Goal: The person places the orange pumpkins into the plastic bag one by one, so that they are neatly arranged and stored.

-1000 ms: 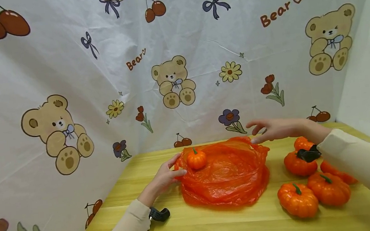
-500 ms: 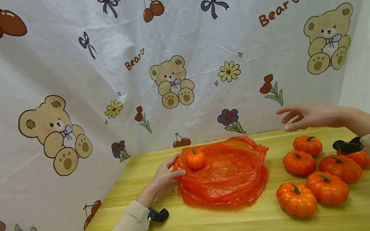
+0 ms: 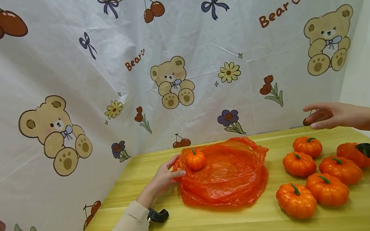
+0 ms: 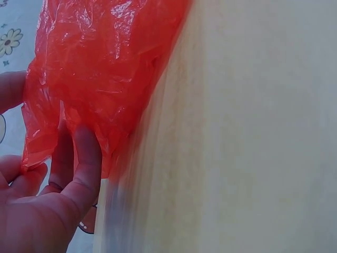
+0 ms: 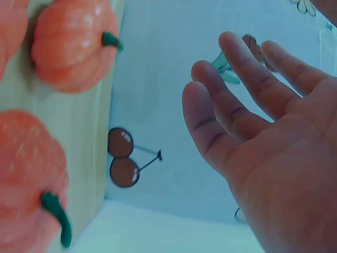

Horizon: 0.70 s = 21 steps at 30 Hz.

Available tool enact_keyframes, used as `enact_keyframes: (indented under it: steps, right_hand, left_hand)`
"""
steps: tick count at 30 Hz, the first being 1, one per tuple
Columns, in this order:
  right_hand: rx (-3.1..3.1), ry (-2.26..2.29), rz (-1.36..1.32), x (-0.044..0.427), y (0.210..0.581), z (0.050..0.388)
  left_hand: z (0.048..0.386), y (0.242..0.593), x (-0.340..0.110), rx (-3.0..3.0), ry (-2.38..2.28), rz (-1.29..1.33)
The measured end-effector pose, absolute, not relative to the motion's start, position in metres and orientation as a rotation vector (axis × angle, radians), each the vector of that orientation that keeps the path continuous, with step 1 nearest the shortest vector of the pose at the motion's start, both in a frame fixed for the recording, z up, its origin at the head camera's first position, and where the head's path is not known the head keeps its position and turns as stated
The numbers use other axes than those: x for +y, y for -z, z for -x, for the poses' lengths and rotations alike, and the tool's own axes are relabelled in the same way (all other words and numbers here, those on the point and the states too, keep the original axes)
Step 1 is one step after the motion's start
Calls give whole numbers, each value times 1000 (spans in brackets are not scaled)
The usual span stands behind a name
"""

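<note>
A crumpled red plastic bag (image 3: 226, 186) lies spread on the wooden table, its mouth facing up. One small orange pumpkin (image 3: 195, 160) with a green stem sits at the bag's left side. My left hand (image 3: 162, 178) holds the bag's left edge, thumb in front and fingers behind; in the left wrist view the fingers (image 4: 87, 158) lie against the film. Beyond the loose pumpkins (image 3: 328, 189) my right hand (image 3: 341, 116) hovers above the table's back right, palm bare and fingers loosely bent. In the right wrist view nothing touches that hand (image 5: 284, 147).
Several orange pumpkins stand in a cluster on the right of the table (image 3: 217, 228). A white curtain (image 3: 196, 31) printed with bears and flowers hangs right behind the table. Black wrist devices (image 3: 158, 215) sit at both cuffs.
My right hand has moved right, from above the bag's right edge to beyond the loose pumpkins, uncovering them. The left hand, the bag and the pumpkin in it stay put.
</note>
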State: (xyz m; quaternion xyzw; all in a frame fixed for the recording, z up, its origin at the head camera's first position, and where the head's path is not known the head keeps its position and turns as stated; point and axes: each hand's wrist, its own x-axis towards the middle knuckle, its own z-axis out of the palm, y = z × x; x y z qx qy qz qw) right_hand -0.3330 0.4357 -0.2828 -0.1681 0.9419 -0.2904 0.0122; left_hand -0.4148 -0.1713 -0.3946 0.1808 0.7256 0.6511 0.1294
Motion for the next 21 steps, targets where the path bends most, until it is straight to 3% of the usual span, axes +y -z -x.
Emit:
enact_keyframes:
  steps: [21]
  right_hand:
    - [2997,951,251,502,332,326]
  left_hand:
    - [415,394,-169,2108,-1883,-539]
